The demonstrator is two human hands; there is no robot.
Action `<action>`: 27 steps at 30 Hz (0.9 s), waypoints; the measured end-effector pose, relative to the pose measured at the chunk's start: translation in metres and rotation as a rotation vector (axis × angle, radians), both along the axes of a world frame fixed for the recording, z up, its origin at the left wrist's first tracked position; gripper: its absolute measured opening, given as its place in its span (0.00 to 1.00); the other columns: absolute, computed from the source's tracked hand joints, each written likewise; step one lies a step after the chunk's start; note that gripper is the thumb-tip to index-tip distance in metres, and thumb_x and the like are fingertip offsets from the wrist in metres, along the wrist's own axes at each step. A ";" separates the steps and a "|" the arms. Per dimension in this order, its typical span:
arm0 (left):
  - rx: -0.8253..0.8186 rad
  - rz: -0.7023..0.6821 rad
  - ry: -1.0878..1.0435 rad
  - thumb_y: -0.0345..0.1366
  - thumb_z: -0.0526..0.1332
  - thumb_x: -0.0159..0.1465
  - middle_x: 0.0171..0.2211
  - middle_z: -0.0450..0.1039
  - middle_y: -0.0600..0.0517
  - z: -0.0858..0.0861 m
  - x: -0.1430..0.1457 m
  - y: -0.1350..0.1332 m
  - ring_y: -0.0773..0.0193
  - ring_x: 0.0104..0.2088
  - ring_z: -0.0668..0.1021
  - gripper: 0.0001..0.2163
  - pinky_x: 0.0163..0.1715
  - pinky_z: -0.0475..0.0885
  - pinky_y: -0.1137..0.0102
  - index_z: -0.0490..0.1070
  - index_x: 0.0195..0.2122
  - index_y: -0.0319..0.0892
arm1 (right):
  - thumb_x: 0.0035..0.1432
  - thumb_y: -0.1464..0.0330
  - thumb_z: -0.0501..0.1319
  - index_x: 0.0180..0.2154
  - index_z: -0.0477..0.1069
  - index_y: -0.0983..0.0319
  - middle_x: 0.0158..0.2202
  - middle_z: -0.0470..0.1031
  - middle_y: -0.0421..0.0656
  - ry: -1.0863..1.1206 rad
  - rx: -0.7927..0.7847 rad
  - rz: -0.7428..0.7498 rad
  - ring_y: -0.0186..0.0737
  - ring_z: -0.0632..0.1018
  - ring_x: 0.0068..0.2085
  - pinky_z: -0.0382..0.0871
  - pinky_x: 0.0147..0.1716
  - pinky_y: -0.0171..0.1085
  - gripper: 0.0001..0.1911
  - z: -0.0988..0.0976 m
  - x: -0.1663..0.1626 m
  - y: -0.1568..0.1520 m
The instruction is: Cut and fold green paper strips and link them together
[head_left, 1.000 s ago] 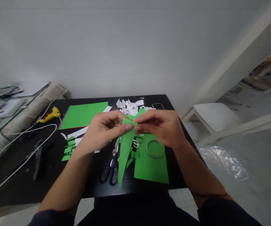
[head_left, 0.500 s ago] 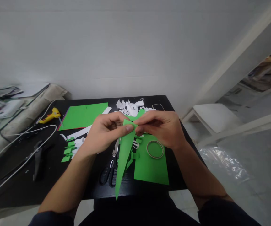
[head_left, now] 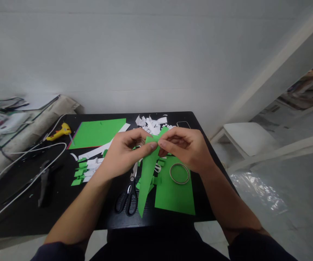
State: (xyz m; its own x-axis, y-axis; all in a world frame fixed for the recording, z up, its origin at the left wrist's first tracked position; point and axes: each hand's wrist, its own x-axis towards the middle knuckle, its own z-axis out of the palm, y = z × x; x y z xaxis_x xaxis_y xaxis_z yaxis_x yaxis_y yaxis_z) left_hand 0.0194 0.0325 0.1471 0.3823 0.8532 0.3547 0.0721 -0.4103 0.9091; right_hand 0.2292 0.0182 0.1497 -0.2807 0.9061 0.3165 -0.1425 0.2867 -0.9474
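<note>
A long pointed strip of green paper (head_left: 147,177) hangs from my fingers above the table, its tip pointing down toward me. My left hand (head_left: 129,150) pinches its upper part between thumb and fingers. Close beside it, my right hand (head_left: 185,146) pinches the paper's upper right edge, where another green piece sticks up behind. Under the hands lie scissors (head_left: 130,197) with black handles, small folded green pieces, and a green sheet (head_left: 174,199) with a ring-shaped roll of tape (head_left: 179,173) on it.
White paper scraps (head_left: 152,125) pile up at the back. Left are a larger green sheet (head_left: 99,133), folded green and white pieces (head_left: 81,172), a yellow glue gun (head_left: 60,132), a black-handled tool (head_left: 44,183) and a white cable (head_left: 51,161). A white stool (head_left: 244,136) stands right of the black table (head_left: 71,214).
The lower tip of the green strip has swung slightly right and up. Both hands still pinch the paper, with the right thumb shifted a little upward.
</note>
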 end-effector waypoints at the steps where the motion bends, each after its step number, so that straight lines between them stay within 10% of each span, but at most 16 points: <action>1: 0.024 0.010 0.023 0.37 0.69 0.67 0.28 0.76 0.52 0.000 0.000 0.000 0.66 0.28 0.74 0.08 0.28 0.69 0.71 0.77 0.32 0.41 | 0.56 0.66 0.77 0.34 0.81 0.62 0.26 0.82 0.38 -0.004 0.006 -0.015 0.35 0.83 0.27 0.82 0.30 0.33 0.08 0.001 -0.001 0.000; 27: 0.176 0.115 0.067 0.37 0.65 0.70 0.26 0.74 0.55 -0.012 0.014 0.002 0.68 0.27 0.72 0.08 0.28 0.67 0.71 0.77 0.33 0.42 | 0.58 0.63 0.75 0.37 0.81 0.60 0.34 0.83 0.41 -0.110 0.106 -0.200 0.38 0.83 0.35 0.80 0.34 0.36 0.08 -0.005 -0.003 0.006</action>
State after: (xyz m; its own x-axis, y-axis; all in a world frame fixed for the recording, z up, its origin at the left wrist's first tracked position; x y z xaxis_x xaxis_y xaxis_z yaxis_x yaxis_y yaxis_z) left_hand 0.0334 0.0348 0.1350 0.3140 0.8194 0.4796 0.1852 -0.5483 0.8155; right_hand 0.2263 0.0240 0.1444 -0.1377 0.9104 0.3902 0.0296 0.3975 -0.9171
